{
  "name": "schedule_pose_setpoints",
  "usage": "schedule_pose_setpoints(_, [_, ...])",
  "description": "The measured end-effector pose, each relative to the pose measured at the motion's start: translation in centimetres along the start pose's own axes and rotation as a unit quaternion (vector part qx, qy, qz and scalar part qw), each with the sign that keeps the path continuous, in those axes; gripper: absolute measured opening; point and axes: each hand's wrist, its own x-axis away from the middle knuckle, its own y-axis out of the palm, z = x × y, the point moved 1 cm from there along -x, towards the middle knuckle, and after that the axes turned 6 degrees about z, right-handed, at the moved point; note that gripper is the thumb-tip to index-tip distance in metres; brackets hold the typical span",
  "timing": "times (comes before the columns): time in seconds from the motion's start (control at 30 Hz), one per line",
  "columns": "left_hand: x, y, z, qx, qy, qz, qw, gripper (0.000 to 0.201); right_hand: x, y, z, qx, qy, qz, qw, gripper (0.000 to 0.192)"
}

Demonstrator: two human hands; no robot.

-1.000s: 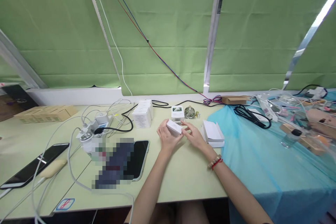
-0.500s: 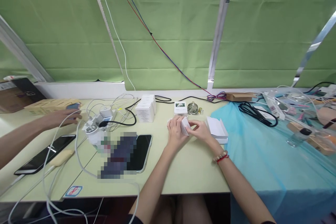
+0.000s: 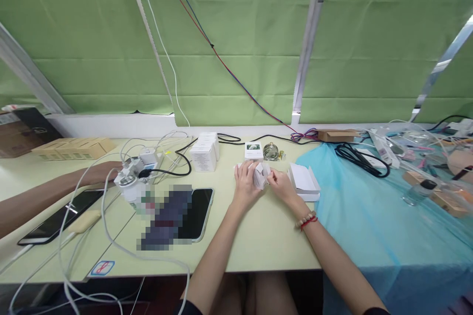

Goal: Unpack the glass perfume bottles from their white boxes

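Centre frame, the left hand (image 3: 247, 180) and right hand (image 3: 280, 183) clamp their fingers on a small white carton (image 3: 260, 175) just above the counter (image 3: 258, 241); its thin flap may tear, or a slip could knock the glass bottle (image 3: 271, 151) just behind.

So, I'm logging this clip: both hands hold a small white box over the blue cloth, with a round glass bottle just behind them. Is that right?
Not quite. The head view shows the left hand and right hand holding the small white box over the pale green table, not the blue cloth, which lies to their right. The round glass bottle does stand just behind them.
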Motion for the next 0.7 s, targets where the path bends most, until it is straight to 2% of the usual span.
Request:
schedule_pose_setpoints(0.13, [-0.1, 0.0, -0.2, 0.012, -0.009, 0.021, 1.0, 0.058, 0.2, -0.2, -0.6, -0.051, -0.002, -0.012, 0.999, 0.033])
schedule_pose_setpoints(0.23, [-0.1, 0.1, -0.3, 0.002, -0.004, 0.036, 0.999, 0.055, 0.5, -0.1, -1.3, -0.026, -0.05, 0.0, 0.998, 0.047])
schedule_pose_setpoints(0.33, [0.0, 0.2, -0.2, -0.02, 0.004, 0.048, 0.999, 0.056, 0.5, 0.1, -1.2, -0.002, -0.081, 0.036, 0.996, 0.043])
schedule_pose_setpoints(0.5, [-0.1, 0.0, -0.3, -0.046, 0.004, 0.063, 0.997, 0.061, 0.0, -0.4, -0.1, 0.006, -0.051, 0.143, 0.988, 0.029])
schedule_pose_setpoints(0.63, [-0.1, 0.0, -0.2, -0.056, 0.002, 0.074, 0.996, 0.059, -0.2, -1.0, -0.1, 0.022, -0.07, 0.135, 0.988, 0.033])
schedule_pose_setpoints(0.7, [0.0, 0.2, -0.1, -0.063, 0.001, 0.08, 0.995, 0.057, -0.1, -1.1, -0.6, 0.015, -0.082, 0.131, 0.988, 0.029])
